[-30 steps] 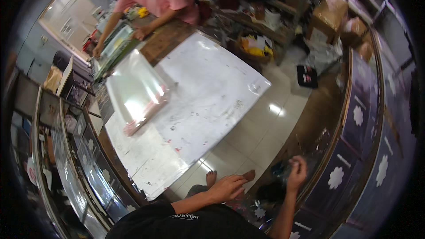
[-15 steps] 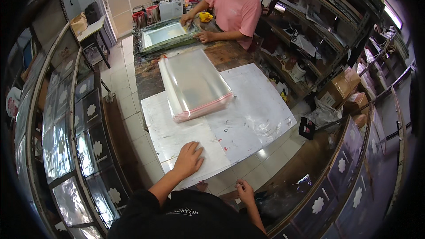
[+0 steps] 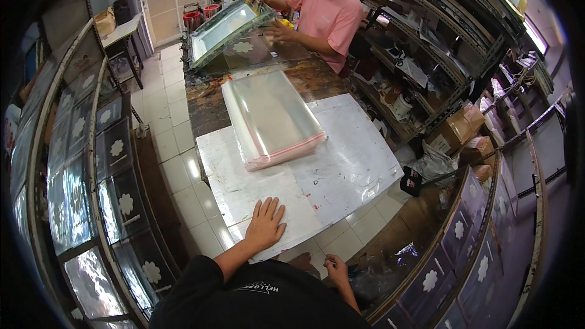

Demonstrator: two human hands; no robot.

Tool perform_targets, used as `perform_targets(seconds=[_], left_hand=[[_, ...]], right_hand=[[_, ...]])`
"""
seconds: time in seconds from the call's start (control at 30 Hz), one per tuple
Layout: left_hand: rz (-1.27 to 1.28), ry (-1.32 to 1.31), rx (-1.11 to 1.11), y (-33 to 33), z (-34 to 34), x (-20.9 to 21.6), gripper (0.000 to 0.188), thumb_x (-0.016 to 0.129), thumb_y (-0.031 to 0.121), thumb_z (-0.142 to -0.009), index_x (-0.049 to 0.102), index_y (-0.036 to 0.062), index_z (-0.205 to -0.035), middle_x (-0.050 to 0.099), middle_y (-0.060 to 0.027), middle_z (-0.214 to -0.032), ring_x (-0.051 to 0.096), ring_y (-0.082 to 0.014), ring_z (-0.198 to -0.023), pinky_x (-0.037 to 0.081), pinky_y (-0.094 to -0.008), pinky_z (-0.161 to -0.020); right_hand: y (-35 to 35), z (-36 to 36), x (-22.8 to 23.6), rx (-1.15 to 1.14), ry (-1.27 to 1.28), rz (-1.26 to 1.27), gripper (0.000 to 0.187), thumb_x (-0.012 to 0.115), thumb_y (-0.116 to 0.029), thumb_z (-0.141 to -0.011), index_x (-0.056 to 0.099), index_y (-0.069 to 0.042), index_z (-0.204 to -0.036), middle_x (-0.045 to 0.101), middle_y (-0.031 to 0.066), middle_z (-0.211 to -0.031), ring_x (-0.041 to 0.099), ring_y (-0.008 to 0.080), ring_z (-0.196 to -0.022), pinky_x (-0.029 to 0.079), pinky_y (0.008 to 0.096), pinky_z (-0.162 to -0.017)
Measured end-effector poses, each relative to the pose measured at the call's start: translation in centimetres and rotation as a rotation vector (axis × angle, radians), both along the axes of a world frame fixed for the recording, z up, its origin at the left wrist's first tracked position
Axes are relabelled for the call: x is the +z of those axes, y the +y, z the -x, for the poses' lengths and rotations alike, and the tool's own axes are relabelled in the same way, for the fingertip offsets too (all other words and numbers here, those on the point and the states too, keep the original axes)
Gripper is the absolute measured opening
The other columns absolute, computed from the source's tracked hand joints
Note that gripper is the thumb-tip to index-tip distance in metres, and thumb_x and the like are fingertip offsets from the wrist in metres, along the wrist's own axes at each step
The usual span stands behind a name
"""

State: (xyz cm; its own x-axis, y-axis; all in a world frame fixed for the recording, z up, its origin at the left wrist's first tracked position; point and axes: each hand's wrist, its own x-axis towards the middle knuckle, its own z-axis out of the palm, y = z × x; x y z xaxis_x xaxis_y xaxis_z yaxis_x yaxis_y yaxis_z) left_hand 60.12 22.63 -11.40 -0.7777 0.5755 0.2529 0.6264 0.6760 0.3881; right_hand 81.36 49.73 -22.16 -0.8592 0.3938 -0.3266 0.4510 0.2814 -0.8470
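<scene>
My left hand [image 3: 266, 225] rests flat on the white sheet [image 3: 353, 173] covering the near end of the table, its fingers spread and nothing under them but the sheet. Off the table's near edge, low at my right side, is my right hand [image 3: 336, 268]; its fingers are curled closed and no object shows in them. Beyond my left hand lies a stack of clear plastic bags [image 3: 274, 119] with pinkish-red strips along the near edge. Across the table a person in a pink shirt [image 3: 329, 12] holds up a printing screen frame [image 3: 228, 29], tilted.
Under the raised frame lies a sheet with a white flower print [image 3: 242, 49]. Racks [image 3: 125, 204] of flower-printed sheets stand at my left, with another rack [image 3: 429, 280] at my right. Metal shelves [image 3: 426, 36] and cardboard boxes [image 3: 457, 128] line the right. Paint cans [image 3: 192, 19] stand behind the frame.
The person across the table has tilted the frame up from lying flat, uncovering the flower print. My left hand has spread its fingers on the sheet; my right hand remains low at my side.
</scene>
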Motion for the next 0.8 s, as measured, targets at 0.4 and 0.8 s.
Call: perform_targets(seconds=[0.4, 0.8], left_hand=[[-0.222, -0.07, -0.005, -0.9, 0.9, -0.2, 0.047, 0.067, 0.024, -0.088, 0.058, 0.0023, -0.129, 0.05, -0.0216, -0.14, 0.043, -0.0382, -0.135, 0.029, -0.0517, -0.115], [-0.382, 0.335, 0.272, -0.6, 15.9, 8.7, 0.062, 0.073, 0.015, -0.081, 0.05, 0.0024, -0.137, 0.044, -0.0249, -0.141, 0.044, -0.0425, -0.129, 0.037, -0.0514, -0.107]], right_hand=[[-1.4, 2.1, -0.7, 0.14, -0.035, -0.034, 0.033, 0.061, -0.015, -0.095, 0.063, 0.003, -0.122, 0.071, 0.0149, -0.107, 0.07, 0.0215, -0.094, 0.055, 0.0327, -0.083], [2.2, 2.8, -0.5, 0.082, -0.006, -0.055, 0.032, 0.062, -0.012, -0.094, 0.063, 0.003, -0.122, 0.071, 0.0144, -0.105, 0.07, 0.0212, -0.091, 0.055, 0.0322, -0.081]])
